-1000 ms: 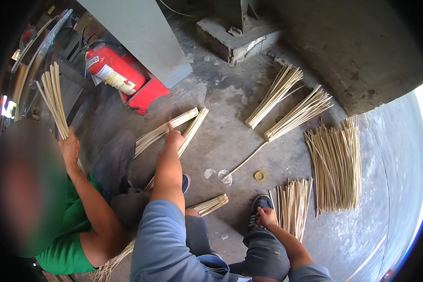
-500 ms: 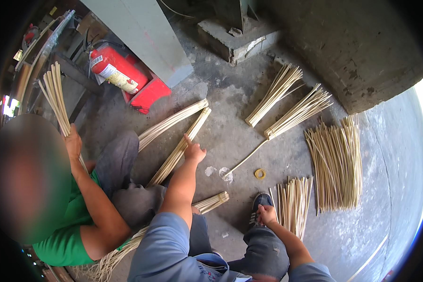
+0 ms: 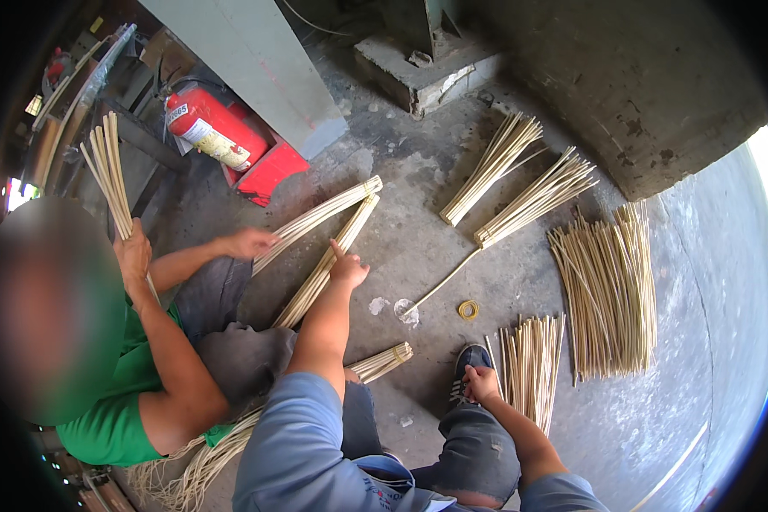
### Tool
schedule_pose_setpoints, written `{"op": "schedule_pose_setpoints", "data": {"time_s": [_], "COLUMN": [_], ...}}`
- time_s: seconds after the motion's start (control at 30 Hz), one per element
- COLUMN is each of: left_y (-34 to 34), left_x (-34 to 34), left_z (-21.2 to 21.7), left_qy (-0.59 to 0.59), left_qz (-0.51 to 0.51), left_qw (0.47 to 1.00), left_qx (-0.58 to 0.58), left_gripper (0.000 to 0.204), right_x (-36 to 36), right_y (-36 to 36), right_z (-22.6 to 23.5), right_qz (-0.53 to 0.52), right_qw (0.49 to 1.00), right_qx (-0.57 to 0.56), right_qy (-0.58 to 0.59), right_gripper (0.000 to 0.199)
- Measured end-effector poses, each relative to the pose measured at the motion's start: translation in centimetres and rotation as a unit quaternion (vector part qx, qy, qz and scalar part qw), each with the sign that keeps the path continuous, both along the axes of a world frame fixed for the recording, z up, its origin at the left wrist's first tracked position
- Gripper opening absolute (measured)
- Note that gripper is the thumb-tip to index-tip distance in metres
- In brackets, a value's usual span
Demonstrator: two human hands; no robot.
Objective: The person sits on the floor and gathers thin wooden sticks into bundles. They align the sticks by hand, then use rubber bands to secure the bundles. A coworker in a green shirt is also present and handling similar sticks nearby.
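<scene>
My left hand (image 3: 348, 267) reaches forward with the index finger stretched out and the other fingers curled. It holds nothing; its fingertip is at a tied bundle of thin pale sticks (image 3: 324, 277), and I cannot tell if it touches. My right hand (image 3: 483, 384) is closed above my dark shoe (image 3: 467, 363), beside a loose row of sticks (image 3: 531, 367). What is in its fingers, if anything, is hidden. A second bundle (image 3: 328, 206) lies just beyond the pointed-at one. At left a co-worker's hand (image 3: 133, 256) grips upright sticks (image 3: 111, 171); the other hand (image 3: 249, 243) is by the second bundle.
Two fanned bundles (image 3: 491, 166) (image 3: 538, 198) lie ahead; one single stick (image 3: 444, 277) trails from the nearer. A yellow ring-shaped coil (image 3: 468, 310) is on the floor. A wide stick pile (image 3: 606, 294) lies right. A red fire extinguisher (image 3: 213, 128) and concrete block (image 3: 427, 77) stand behind.
The co-worker's second hand has come into sight, reaching toward the far bundle. My left hand keeps pointing and my right hand stays closed. The view has shifted slightly.
</scene>
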State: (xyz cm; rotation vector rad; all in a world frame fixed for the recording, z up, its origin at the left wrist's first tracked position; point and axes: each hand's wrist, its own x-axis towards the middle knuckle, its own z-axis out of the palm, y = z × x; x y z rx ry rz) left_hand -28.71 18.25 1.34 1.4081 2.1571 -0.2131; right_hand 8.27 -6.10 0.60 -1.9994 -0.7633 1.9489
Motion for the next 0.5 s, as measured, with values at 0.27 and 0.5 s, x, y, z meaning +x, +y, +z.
{"op": "schedule_pose_setpoints", "data": {"time_s": [0.27, 0.5], "left_y": [-9.3, -16.3], "left_x": [5.9, 6.9], "left_z": [-1.3, -0.8], "left_qy": [-0.039, -0.065], "left_qz": [0.039, 0.043], "left_qw": [0.983, 0.982], "left_qx": [0.177, 0.171], "left_gripper": [0.038, 0.034], "right_x": [-0.3, 0.2], "right_y": [-0.4, -0.4], "right_z": [0.1, 0.0], "right_qz": [-0.001, -0.001], "right_qw": [1.000, 1.000], "right_qx": [0.013, 0.021], "right_qy": [0.019, 0.013], "right_gripper": [0.045, 0.045]}}
